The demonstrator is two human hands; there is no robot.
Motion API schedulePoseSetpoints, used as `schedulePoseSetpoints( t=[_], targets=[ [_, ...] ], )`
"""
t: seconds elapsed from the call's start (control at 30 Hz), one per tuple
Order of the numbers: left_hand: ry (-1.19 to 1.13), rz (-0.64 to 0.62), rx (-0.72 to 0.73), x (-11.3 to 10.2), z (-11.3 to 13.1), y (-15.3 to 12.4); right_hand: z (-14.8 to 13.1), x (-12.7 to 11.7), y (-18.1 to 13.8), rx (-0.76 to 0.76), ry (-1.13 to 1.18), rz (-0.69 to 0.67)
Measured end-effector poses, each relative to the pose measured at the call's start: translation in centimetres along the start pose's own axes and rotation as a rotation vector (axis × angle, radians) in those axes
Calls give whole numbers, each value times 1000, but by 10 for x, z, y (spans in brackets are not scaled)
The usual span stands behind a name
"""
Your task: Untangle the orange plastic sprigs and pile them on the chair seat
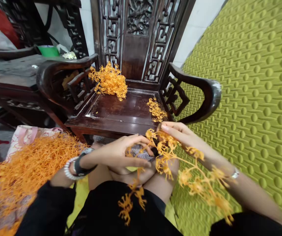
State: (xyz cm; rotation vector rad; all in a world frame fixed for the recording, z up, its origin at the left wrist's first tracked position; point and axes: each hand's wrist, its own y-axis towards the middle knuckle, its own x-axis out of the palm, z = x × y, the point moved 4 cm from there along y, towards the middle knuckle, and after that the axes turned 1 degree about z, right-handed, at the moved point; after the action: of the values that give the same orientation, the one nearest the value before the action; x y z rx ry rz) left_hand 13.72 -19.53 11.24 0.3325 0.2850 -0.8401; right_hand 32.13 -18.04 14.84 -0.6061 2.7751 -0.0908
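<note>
My right hand is closed, its fingertips pinched on a branched orange sprig with small claw-like flower heads. A long part of that sprig trails to the lower right, under my right forearm, blurred in places. Across from it, my left hand curls its fingers and thumb around another orange sprig, whose end hangs over my lap. The two hands are close together above my knees. On the chair seat lie a larger heap of orange sprigs and a smaller row of orange pieces.
A big pile of thin orange stems lies at my left, beside a pale patterned bag. The dark carved chair's armrests stand ahead. Further left are a dark table and a green container. Bumpy yellow-green material covers the right side.
</note>
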Motion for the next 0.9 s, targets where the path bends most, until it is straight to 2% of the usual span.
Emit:
schedulePoseSetpoints(
  t=[0.1, 0.2, 0.3, 0.37, 0.43, 0.53, 0.63, 0.8, 0.9],
  targets=[
    [-341, 193, -15, 23, -24, 22, 27, 8, 8, -29, 257, 20],
    [-517, 403, -57, 42, -49, 38, 44, 13, 8, -139, 394, -28],
    [-570, 571, -108, 47, -66, 40, 55, 15, 4, -232, 259, -53],
    [-561, 627, -161, 47, -75, 34, 62, 13, 4, -265, 101, 51],
    [-532, 607, -239, 46, -84, 27, 73, 10, 7, -265, 7, 189],
    [-477, 504, -315, 51, -96, 15, 90, 11, 17, -237, 0, 354],
    [-396, 452, -358, 56, -108, 6, 102, 16, 28, -221, -18, 487],
    [-377, 416, -414, 63, -121, -7, 103, 18, 34, -232, -58, 639],
    [-411, 372, -443, 67, -118, -16, 98, 11, 26, -240, -76, 749]
  ],
)
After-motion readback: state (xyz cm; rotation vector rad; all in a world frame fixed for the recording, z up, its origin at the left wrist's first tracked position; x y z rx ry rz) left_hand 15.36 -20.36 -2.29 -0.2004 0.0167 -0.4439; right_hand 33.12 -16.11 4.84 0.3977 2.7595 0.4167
